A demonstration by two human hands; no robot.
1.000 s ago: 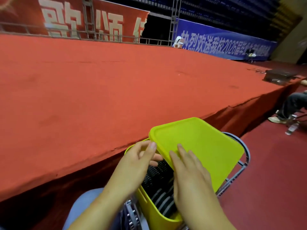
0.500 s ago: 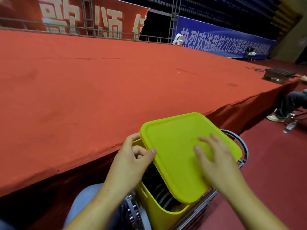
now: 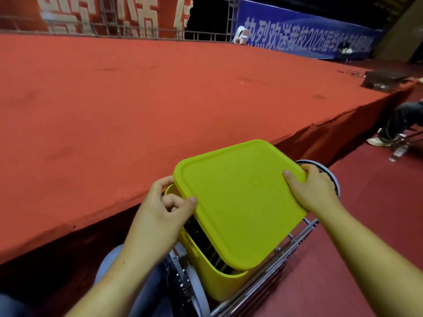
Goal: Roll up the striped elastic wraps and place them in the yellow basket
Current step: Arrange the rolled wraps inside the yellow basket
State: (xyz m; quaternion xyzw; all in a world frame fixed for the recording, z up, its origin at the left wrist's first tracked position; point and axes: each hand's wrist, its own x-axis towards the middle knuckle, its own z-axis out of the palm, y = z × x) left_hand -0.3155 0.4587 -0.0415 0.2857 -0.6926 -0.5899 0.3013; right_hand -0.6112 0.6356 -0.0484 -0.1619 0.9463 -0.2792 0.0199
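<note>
The yellow basket [image 3: 225, 284] stands on a folding chair below me. Its flat yellow lid [image 3: 238, 197] lies askew over the opening and leaves a gap on the near left side. Through that gap I see dark rolled striped wraps [image 3: 196, 234] inside the basket. My left hand [image 3: 160, 216] pinches the lid's left edge between thumb and fingers. My right hand [image 3: 313, 188] grips the lid's far right corner, thumb on top.
A grey metal folding chair [image 3: 286, 248] carries the basket. A raised stage with red carpet [image 3: 160, 92] runs right behind it. Another person's leg and shoe [image 3: 386, 131] and a water bottle [image 3: 398, 153] are on the red floor at the right.
The lid has come down flatter over the basket and covers more of the opening. My right hand moved from the lid's top to its far right corner and took hold of it.
</note>
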